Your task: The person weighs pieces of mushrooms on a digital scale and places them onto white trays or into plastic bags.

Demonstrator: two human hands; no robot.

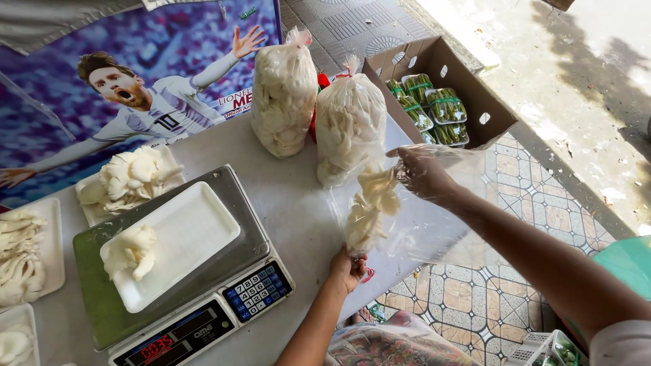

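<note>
Holding a clear plastic bag (413,224) of white oyster mushrooms (371,207) open over the table edge, both hands engaged.

Left hand (348,268) is gripping the bag's lower end, fingers curled tight around the gathered plastic; right hand (422,173) is reaching inside the bag's mouth, fingers partly closed and touching the top of the mushroom cluster, though whether they are pinching it cannot be told through the film. The bag is hanging just off the grey table (291,203), beside two full tied bags (283,91) standing upright. A digital scale (183,298) is sitting left of the hands, carrying a white foam tray (186,237) with a small mushroom clump. A cardboard box (468,85) of packed green vegetables is resting beyond the table.
</note>
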